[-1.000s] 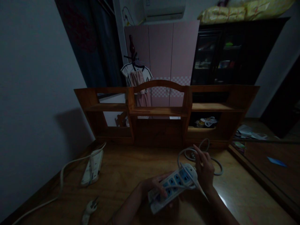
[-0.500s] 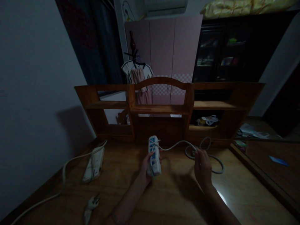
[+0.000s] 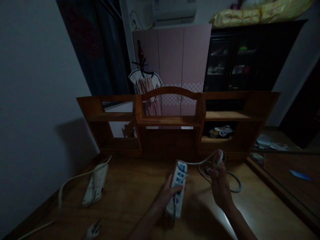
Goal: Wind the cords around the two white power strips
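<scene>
While gripping the blue-and-white power strip (image 3: 179, 200) with the left hand (image 3: 167, 191), also touching the pale cable (image 3: 196, 163) with the right hand (image 3: 221, 185). Holding strip low in front, right of centre, above the wooden desk (image 3: 135, 193), tilted with far end leaning right and sockets facing up. On the left, closed round the strip's body: thumb laid across the socket face, other fingers along the left edge and partly out of sight. Over the sockets, a thin stretch of cord, running lengthwise toward the near end.

From the far end of the strip, following the cable rightward to the raised right hand, with a bend at the fingertips. Too blurred there to tell whether closed tight or merely hooked. Just beyond and beside that hand, loose coils on the desktop.

To the left, near the wall (image 3: 37, 66), noting a second power strip (image 3: 96, 185), white, flat on the desk, with a pale cord (image 3: 61, 196) draped across and curving toward the lower left. Nearer, at the bottom edge, a white plug (image 3: 92, 230) with dark prongs, partly cut off.

Along the back of the desk, a wooden shelf unit (image 3: 171, 120). Farther off, in dim light: pink wardrobe (image 3: 170, 56), dark cabinet (image 3: 277, 60) with yellow packages (image 3: 235, 16) on top, white top (image 3: 136, 77) on a coat rack (image 3: 140, 50).
</scene>
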A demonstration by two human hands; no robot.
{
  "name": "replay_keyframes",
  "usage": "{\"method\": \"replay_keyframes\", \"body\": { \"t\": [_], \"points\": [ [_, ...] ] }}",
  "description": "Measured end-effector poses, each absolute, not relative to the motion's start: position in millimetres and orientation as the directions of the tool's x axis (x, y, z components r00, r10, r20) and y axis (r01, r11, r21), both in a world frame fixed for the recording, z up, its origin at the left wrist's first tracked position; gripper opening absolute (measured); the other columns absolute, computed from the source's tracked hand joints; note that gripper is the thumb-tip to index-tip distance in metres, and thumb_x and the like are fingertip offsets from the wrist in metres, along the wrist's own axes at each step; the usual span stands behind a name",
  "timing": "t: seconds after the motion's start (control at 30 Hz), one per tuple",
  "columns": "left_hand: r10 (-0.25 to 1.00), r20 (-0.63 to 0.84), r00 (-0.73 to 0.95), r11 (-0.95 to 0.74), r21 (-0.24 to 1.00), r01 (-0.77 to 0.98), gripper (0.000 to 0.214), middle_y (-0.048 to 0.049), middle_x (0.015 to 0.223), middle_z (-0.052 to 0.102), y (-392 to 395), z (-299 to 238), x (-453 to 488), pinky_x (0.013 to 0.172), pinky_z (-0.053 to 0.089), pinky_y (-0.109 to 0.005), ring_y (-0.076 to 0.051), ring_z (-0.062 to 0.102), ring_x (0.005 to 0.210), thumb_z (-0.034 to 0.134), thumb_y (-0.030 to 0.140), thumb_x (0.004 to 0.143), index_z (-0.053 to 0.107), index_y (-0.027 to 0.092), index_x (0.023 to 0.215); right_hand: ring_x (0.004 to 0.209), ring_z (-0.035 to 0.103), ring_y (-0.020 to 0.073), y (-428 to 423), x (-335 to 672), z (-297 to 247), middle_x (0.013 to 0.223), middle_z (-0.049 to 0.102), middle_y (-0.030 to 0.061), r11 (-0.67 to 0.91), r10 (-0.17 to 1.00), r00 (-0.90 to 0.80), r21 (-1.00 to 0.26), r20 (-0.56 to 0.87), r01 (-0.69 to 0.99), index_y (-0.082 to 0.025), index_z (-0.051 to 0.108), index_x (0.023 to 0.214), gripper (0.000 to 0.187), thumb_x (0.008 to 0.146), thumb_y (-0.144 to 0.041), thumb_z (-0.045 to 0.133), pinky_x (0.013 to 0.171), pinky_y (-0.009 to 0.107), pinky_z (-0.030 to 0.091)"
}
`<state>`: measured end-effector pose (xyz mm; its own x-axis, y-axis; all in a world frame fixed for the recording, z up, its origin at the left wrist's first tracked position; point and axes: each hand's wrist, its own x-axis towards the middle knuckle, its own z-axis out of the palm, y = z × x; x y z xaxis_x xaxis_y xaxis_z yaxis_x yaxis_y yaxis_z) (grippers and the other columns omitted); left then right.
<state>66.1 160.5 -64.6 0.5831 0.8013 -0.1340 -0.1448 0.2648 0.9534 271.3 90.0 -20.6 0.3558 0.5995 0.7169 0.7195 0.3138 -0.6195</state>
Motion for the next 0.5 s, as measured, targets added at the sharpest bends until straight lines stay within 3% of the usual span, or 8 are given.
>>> {"method": "replay_keyframes", "body": {
  "t": [0.1, 0.17, 0.23, 0.37, 0.5],
  "points": [
    [0.51, -0.245, 0.825, 0.435, 0.9, -0.002, 0.045, -0.0061, 0.082, 0.066, 154, -63, 67, 0.051, 0.044, -0.024, -0.014, 0.059, 0.055, 0.07, 0.029, 0.068, 0.056, 0.016, 0.11, 0.139, 0.019, 0.0275, 89, 281, -14, 0.15, 0.024, 0.0117, 0.252, 0.507, 0.275, -0.445, 0.817, 0.859, -0.02, 0.045, 0.099, 0.012, 0.093, -0.029, 0.041, 0.109, 0.053, 0.022],
    [0.314, -0.262, 0.913, 0.462, 0.882, 0.094, 0.042, -0.0075, 0.081, 0.066, 148, -57, 63, 0.05, 0.043, -0.023, -0.013, 0.057, 0.055, 0.074, 0.026, 0.065, 0.062, 0.013, 0.103, 0.139, 0.018, 0.0291, 90, 291, -11, 0.15, 0.024, 0.0122, 0.158, 0.483, 0.23, -0.343, 0.845, 0.926, -0.019, 0.045, 0.095, 0.01, 0.092, -0.028, 0.044, 0.11, 0.054, 0.021],
    [0.197, -0.257, 0.946, 0.465, 0.874, 0.141, 0.042, -0.0093, 0.085, 0.067, 141, -51, 58, 0.051, 0.042, -0.022, -0.013, 0.058, 0.059, 0.077, 0.024, 0.062, 0.064, 0.012, 0.101, 0.138, 0.02, 0.0308, 93, 302, -14, 0.149, 0.027, 0.0135, 0.065, 0.488, 0.211, -0.276, 0.847, 0.959, -0.018, 0.048, 0.094, 0.011, 0.091, -0.029, 0.045, 0.109, 0.055, 0.021],
    [0.23, -0.168, 0.959, 0.581, 0.814, 0.003, 0.049, -0.0082, 0.078, 0.068, 139, -50, 47, 0.049, 0.043, -0.021, -0.014, 0.059, 0.057, 0.08, 0.028, 0.057, 0.064, 0.012, 0.1, 0.131, 0.032, 0.0337, 98, 326, -32, 0.14, 0.039, 0.0183, -0.101, 0.548, 0.255, -0.24, 0.796, 0.966, -0.016, 0.054, 0.098, 0.021, 0.092, -0.032, 0.042, 0.104, 0.056, 0.028],
    [0.354, -0.098, 0.93, 0.687, 0.702, -0.188, 0.052, -0.0062, 0.061, 0.064, 157, -62, 43, 0.042, 0.044, -0.022, -0.014, 0.057, 0.046, 0.065, 0.056, 0.069, 0.061, 0.01, 0.091, 0.127, 0.035, 0.0407, 99, 336, -45, 0.135, 0.041, 0.0274, -0.192, 0.545, 0.338, -0.278, 0.767, 0.941, -0.005, 0.048, 0.124, 0.051, 0.089, -0.042, 0.046, 0.099, 0.06, 0.032]
  ]
}}
